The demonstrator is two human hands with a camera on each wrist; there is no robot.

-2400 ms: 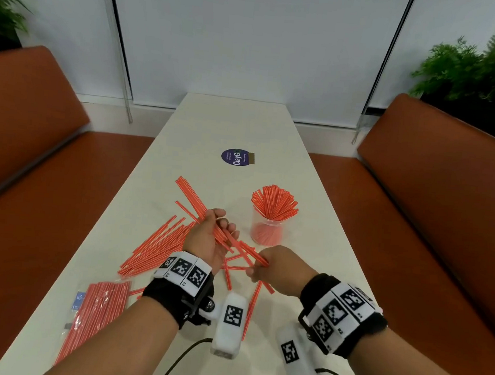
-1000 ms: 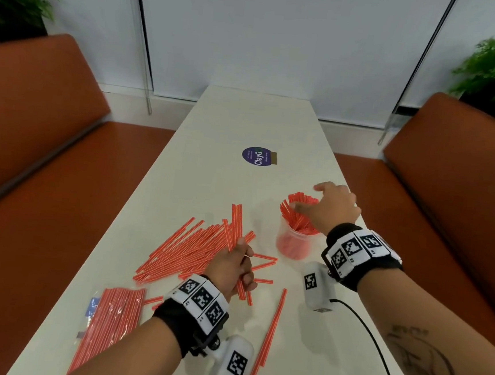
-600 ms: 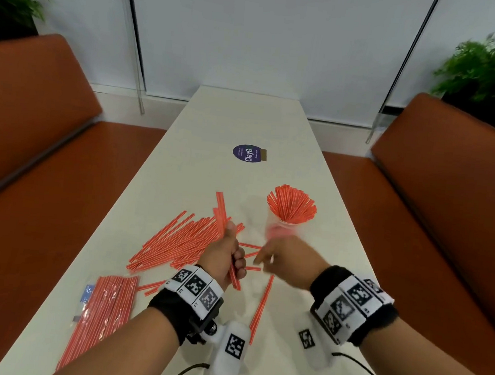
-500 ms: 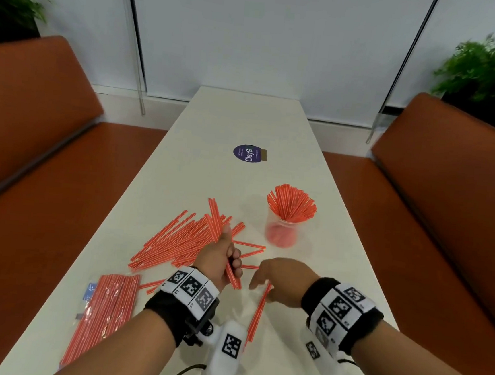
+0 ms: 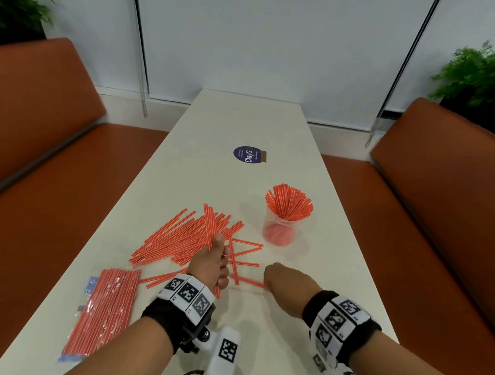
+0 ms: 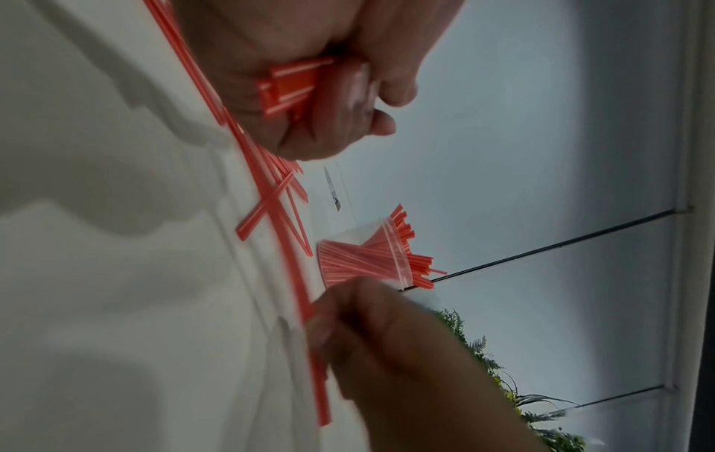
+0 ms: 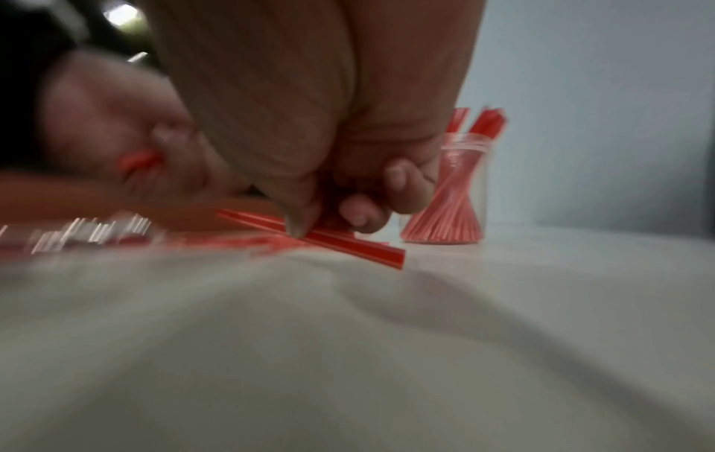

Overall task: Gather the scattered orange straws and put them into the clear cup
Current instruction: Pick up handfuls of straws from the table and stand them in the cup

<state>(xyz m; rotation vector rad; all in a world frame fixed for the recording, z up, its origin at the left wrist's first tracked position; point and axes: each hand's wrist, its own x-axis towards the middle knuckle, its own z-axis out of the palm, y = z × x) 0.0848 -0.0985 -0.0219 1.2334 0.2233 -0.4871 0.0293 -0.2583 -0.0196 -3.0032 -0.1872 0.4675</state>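
On the white bench (image 5: 246,121), the left hand (image 5: 207,269) grips a small bundle of orange straws (image 5: 209,226) while the right hand's (image 5: 287,285) fingers (image 7: 305,220) pinch a loose straw (image 7: 348,241); gathering underway, next calls for carrying them to the clear cup (image 5: 280,230), standing beyond.

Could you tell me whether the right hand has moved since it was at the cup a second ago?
Yes. The right hand has come back from the clear cup toward the near table edge, now pinching a loose straw.

Right wrist view smeared by blur; right hand (image 5: 287,283) fingertips hidden from the head view; packet of straws (image 7: 89,234) barely legible there
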